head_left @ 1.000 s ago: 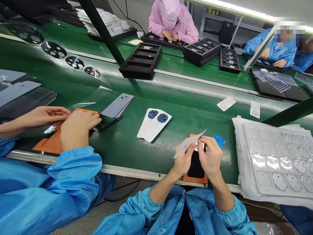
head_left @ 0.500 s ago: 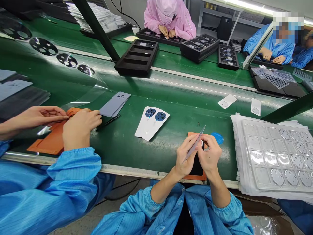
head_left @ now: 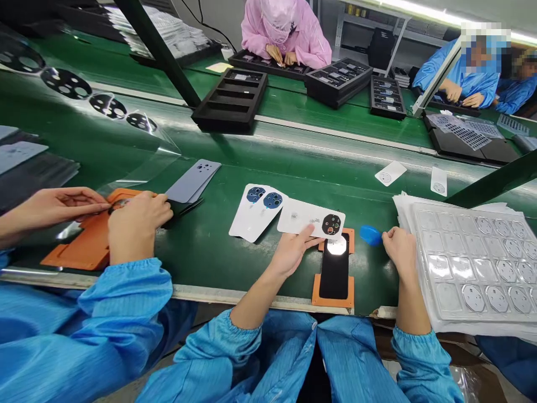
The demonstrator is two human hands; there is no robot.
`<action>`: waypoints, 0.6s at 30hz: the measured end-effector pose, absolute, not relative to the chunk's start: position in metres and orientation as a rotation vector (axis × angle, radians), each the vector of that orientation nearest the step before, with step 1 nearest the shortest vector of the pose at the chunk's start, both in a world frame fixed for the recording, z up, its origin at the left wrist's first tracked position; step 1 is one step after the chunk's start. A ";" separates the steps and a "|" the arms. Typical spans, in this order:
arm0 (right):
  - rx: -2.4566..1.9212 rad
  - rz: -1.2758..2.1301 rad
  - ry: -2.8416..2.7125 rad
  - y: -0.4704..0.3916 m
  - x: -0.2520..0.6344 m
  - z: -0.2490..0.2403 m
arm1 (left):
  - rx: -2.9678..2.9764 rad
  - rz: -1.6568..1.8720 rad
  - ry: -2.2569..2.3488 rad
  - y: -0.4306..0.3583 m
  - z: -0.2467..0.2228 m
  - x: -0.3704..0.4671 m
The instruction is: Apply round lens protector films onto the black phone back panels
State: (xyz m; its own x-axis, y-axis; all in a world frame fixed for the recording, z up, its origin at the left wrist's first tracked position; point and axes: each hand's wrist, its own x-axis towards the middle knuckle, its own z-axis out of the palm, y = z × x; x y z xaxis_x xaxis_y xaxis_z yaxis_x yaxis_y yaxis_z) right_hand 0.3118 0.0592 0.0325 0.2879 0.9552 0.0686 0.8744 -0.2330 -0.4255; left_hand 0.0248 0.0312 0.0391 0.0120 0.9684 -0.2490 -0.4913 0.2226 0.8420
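Note:
A white phone back panel with a black round camera area is held flat in my left hand, pinched at its lower edge by thumb and fingers. My right hand is closed in a pinch at the right edge of a piece of blue film near the table surface. Below the panel lies an orange fixture with a black insert and a shiny round spot at its top. Two overlapping white panels with blue-covered camera areas rest left of my left hand.
A clear blister tray with round parts sits at right on white sheets. At left, a co-worker's hands work over an orange fixture; grey panels and tweezers lie beside them. Black trays stand beyond.
My hands have moved apart. My left hand has turned the panel from edge-on to flat and shifted left; my right hand has moved right to the blue film, uncovering the fixture.

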 end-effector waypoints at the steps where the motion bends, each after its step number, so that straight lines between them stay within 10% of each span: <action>1: -2.109 0.256 -1.679 0.051 0.307 0.036 | 0.784 1.235 1.017 0.029 0.042 0.024; 7: -1.234 0.191 -2.209 -0.003 0.258 0.041 | 1.721 0.930 0.877 0.014 0.037 0.025; 18: -1.122 0.000 -2.426 -0.006 0.256 0.014 | 2.080 0.942 0.981 0.012 -0.002 0.025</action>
